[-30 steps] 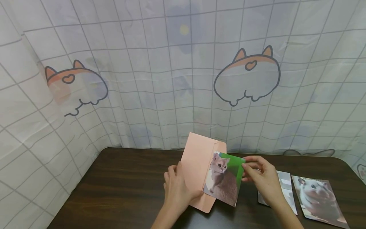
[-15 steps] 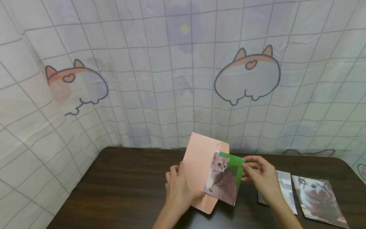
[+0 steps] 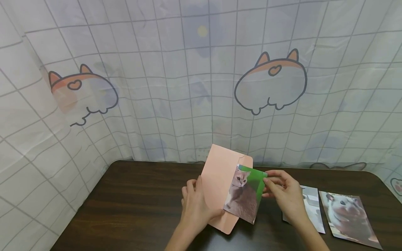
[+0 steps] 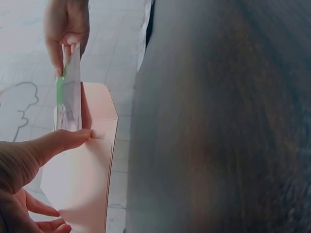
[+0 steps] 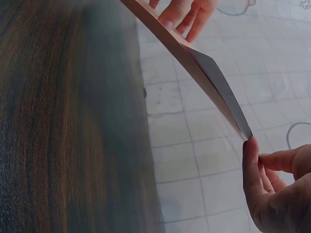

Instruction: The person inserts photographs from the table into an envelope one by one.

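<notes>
A pale pink envelope [image 3: 217, 176] is held tilted above the table by my left hand [image 3: 195, 206], its thumb on the near face and the fingers around the far side. My right hand [image 3: 287, 194] pinches the right edge of a photo card [image 3: 246, 197] showing a cat on a green ground. The card's left edge is at the envelope's mouth; how far inside it reaches is hidden. In the left wrist view the thumb [image 4: 73, 139] presses beside the mouth, where the card [image 4: 72, 99] meets it. In the right wrist view the card's grey side [image 5: 218, 87] stands against the envelope flap.
Two more photo cards lie on the dark wooden table [image 3: 135, 209] at the right: a hamster card [image 3: 350, 216] and a mostly white card [image 3: 312, 205] partly behind my right forearm. A white grid-patterned curtain [image 3: 176, 87] hangs behind and to the left of the table.
The envelope has moved slightly right with my left hand, and the cat card slightly left with my right hand. More of the card's left side is now covered by the envelope.
</notes>
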A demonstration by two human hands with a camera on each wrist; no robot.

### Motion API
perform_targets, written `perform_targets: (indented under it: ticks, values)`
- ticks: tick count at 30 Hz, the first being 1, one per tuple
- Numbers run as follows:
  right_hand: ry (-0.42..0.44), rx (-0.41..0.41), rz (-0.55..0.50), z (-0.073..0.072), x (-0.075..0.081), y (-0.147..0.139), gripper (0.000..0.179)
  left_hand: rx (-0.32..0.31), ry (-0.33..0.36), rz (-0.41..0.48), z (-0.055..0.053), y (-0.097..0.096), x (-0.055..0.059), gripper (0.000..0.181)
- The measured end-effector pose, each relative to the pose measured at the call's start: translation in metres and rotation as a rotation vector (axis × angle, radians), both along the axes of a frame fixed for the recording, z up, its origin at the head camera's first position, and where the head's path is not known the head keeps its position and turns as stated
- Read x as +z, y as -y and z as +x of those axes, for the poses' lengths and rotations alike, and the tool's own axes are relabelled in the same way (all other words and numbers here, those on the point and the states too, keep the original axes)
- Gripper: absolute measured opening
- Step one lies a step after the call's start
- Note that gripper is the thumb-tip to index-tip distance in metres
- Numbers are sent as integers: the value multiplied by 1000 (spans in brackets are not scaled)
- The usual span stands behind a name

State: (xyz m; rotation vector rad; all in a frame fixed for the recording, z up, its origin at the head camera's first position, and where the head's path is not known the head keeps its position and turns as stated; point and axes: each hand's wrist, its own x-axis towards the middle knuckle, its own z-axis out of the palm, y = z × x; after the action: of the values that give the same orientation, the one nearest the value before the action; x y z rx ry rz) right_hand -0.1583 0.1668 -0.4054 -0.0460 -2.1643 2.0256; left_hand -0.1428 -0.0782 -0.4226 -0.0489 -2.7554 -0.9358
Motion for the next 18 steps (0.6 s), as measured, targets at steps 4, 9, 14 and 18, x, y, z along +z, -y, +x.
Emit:
perform_targets:
  ticks: [4, 9, 14, 18]
  values:
    - [27, -17, 1, 1, 2, 3, 30, -29, 8, 15, -1, 4, 1, 118]
    - [26, -30, -25, 1, 2, 6, 30, -64, -3, 11, -2, 7, 1, 114]
    - [13, -37, -45, 2, 1, 9, 30, -75, -20, -20, -3, 10, 1, 114]
    - [21, -35, -75, 3, 1, 12, 29, -77, -24, -37, -4, 11, 0, 117]
